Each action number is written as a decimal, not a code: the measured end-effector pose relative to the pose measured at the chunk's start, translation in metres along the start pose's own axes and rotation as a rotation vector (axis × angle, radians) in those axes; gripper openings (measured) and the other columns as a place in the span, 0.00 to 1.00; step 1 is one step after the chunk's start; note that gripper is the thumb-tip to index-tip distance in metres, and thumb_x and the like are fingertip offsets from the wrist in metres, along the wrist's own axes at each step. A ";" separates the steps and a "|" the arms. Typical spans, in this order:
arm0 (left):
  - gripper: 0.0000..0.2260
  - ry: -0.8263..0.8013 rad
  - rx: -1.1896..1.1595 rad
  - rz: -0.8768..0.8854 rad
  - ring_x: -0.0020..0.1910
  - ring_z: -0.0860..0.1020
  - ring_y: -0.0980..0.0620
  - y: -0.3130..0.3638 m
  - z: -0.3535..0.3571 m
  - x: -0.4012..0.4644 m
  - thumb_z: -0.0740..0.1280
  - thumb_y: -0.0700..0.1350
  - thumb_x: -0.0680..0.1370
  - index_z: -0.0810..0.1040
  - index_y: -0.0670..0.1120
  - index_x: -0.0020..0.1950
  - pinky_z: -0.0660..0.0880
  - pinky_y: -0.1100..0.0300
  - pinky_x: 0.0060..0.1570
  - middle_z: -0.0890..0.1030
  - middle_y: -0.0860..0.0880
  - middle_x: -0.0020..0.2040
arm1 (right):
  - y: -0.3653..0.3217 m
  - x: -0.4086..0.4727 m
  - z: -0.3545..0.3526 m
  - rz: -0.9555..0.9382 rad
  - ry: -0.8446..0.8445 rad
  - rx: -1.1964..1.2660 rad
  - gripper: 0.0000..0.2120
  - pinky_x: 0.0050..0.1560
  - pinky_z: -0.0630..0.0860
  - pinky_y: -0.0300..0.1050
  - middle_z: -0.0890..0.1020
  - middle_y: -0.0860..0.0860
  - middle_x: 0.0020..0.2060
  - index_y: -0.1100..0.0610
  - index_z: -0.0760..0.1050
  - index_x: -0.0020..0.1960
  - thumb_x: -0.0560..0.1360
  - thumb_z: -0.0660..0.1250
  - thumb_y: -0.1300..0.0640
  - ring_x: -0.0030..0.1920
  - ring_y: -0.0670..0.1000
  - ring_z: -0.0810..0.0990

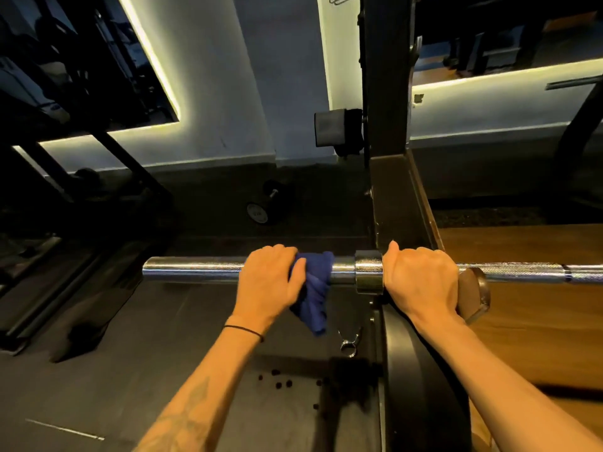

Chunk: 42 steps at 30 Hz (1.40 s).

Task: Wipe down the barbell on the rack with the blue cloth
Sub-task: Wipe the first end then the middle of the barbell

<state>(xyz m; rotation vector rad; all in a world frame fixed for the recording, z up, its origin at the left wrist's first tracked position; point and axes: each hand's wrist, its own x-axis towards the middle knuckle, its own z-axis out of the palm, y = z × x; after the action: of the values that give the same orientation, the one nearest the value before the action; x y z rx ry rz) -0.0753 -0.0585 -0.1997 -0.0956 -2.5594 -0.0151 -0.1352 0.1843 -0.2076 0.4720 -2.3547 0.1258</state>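
Barbell [195, 270] runs horizontally across the middle of the frame, chrome sleeve to the left, knurled shaft to the right, resting on the dark rack [388, 125] upright that rises at centre right.

Left hand [269, 282]: fingers curled over the sleeve, gripping the blue cloth [315, 298] against the metal. Cloth is wrapped round the sleeve just left of the collar; its loose end hangs below the bar.

Right hand [421, 282]: closed round the bar just right of the collar, thumb up against it, beside the rack's hook.

Surface: dark rubber floor [114, 370] fills the lower left, with a few small dark specks at lower centre and a pale line at lower left. Wooden platform [522, 305] lies at right. A spring clip [349, 341] lies on the floor below the cloth. A dumbbell [266, 203] sits on the floor near the wall, upper centre.

Room: dim. Pale wall [228, 93] carries mirrors [81, 60] edged with yellowish light strips, at upper left and upper right.
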 end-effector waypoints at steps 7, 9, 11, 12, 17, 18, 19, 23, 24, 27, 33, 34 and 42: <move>0.15 -0.047 0.262 -0.144 0.30 0.73 0.37 -0.125 -0.020 -0.028 0.53 0.44 0.78 0.73 0.40 0.37 0.71 0.45 0.33 0.74 0.40 0.32 | 0.000 -0.001 0.008 -0.045 0.000 -0.014 0.18 0.26 0.69 0.47 0.74 0.57 0.21 0.62 0.75 0.30 0.78 0.61 0.64 0.21 0.59 0.73; 0.14 -0.036 0.336 -0.168 0.25 0.72 0.37 -0.117 -0.013 -0.020 0.53 0.42 0.77 0.73 0.38 0.37 0.69 0.48 0.27 0.73 0.38 0.29 | 0.001 -0.001 0.006 -0.040 -0.034 0.010 0.12 0.26 0.67 0.47 0.74 0.57 0.23 0.62 0.75 0.33 0.76 0.68 0.61 0.22 0.59 0.73; 0.13 -0.029 0.365 -0.177 0.25 0.73 0.37 -0.099 -0.008 -0.013 0.55 0.42 0.77 0.74 0.38 0.41 0.67 0.49 0.26 0.73 0.38 0.29 | 0.000 0.000 0.008 -0.030 -0.019 0.071 0.09 0.27 0.62 0.44 0.75 0.55 0.27 0.59 0.75 0.37 0.75 0.69 0.58 0.23 0.57 0.73; 0.12 -0.018 0.358 -0.172 0.26 0.73 0.37 -0.083 -0.006 -0.011 0.55 0.43 0.77 0.74 0.39 0.41 0.66 0.50 0.27 0.74 0.39 0.30 | 0.001 -0.001 0.009 -0.017 0.020 0.134 0.08 0.28 0.61 0.43 0.76 0.54 0.30 0.58 0.76 0.40 0.77 0.67 0.56 0.24 0.56 0.73; 0.16 0.093 0.068 -0.256 0.31 0.71 0.43 0.032 0.001 0.008 0.56 0.49 0.80 0.72 0.47 0.35 0.64 0.49 0.36 0.74 0.45 0.31 | -0.001 -0.005 0.006 0.060 0.110 0.459 0.25 0.32 0.70 0.46 0.82 0.51 0.43 0.55 0.79 0.64 0.82 0.51 0.43 0.34 0.53 0.79; 0.16 0.104 0.005 -0.263 0.32 0.69 0.46 0.052 0.005 0.011 0.56 0.50 0.81 0.71 0.48 0.35 0.63 0.49 0.38 0.74 0.47 0.32 | -0.004 -0.007 0.006 0.028 0.084 0.452 0.27 0.32 0.70 0.47 0.82 0.50 0.46 0.54 0.77 0.68 0.82 0.51 0.40 0.36 0.53 0.79; 0.14 0.104 -0.010 -0.242 0.33 0.67 0.48 0.067 0.009 0.013 0.56 0.50 0.80 0.70 0.49 0.35 0.62 0.50 0.40 0.73 0.48 0.33 | -0.007 -0.009 0.006 -0.015 0.050 0.420 0.28 0.34 0.70 0.47 0.82 0.51 0.51 0.53 0.75 0.70 0.81 0.51 0.38 0.38 0.53 0.79; 0.12 0.056 -0.040 -0.090 0.35 0.66 0.50 0.064 0.017 0.008 0.56 0.49 0.81 0.73 0.48 0.41 0.65 0.52 0.41 0.73 0.50 0.36 | -0.012 -0.017 0.008 -0.146 -0.061 0.283 0.32 0.39 0.72 0.50 0.80 0.54 0.62 0.50 0.72 0.74 0.78 0.54 0.33 0.42 0.55 0.81; 0.14 0.038 -0.063 -0.047 0.36 0.69 0.49 0.053 0.014 0.005 0.56 0.51 0.82 0.76 0.47 0.43 0.66 0.52 0.41 0.74 0.49 0.37 | -0.011 -0.017 0.008 -0.151 -0.073 0.274 0.31 0.40 0.72 0.50 0.80 0.54 0.61 0.50 0.73 0.73 0.78 0.53 0.34 0.42 0.56 0.81; 0.17 -0.018 -0.022 -0.051 0.36 0.72 0.48 0.010 0.002 -0.001 0.55 0.55 0.82 0.77 0.46 0.44 0.67 0.52 0.42 0.76 0.49 0.37 | -0.008 -0.013 0.007 -0.156 -0.071 0.280 0.29 0.37 0.71 0.49 0.81 0.55 0.56 0.53 0.76 0.69 0.79 0.53 0.37 0.39 0.56 0.81; 0.14 -0.146 0.293 -0.212 0.35 0.75 0.36 -0.138 -0.025 -0.032 0.54 0.47 0.77 0.74 0.42 0.38 0.73 0.42 0.42 0.76 0.40 0.35 | -0.012 -0.006 0.007 -0.143 -0.095 0.300 0.26 0.34 0.69 0.47 0.82 0.52 0.50 0.54 0.78 0.64 0.79 0.54 0.39 0.37 0.54 0.80; 0.12 -0.189 0.350 -0.263 0.35 0.76 0.35 -0.153 -0.030 -0.035 0.56 0.44 0.76 0.74 0.41 0.38 0.75 0.40 0.44 0.76 0.38 0.35 | -0.013 -0.006 0.007 -0.141 -0.093 0.308 0.25 0.34 0.70 0.47 0.81 0.52 0.50 0.54 0.78 0.63 0.79 0.54 0.39 0.36 0.54 0.80; 0.06 -0.197 0.430 -0.256 0.30 0.76 0.41 -0.056 -0.023 -0.006 0.63 0.44 0.74 0.70 0.47 0.38 0.66 0.51 0.34 0.77 0.44 0.32 | -0.014 -0.007 0.008 -0.130 -0.058 0.352 0.24 0.35 0.72 0.46 0.81 0.52 0.48 0.56 0.79 0.61 0.79 0.56 0.40 0.41 0.53 0.79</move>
<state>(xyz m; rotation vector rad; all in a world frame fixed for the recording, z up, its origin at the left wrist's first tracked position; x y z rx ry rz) -0.0613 -0.1153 -0.1832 0.4123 -2.6893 0.4653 -0.1305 0.1721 -0.2192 0.8064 -2.3566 0.4762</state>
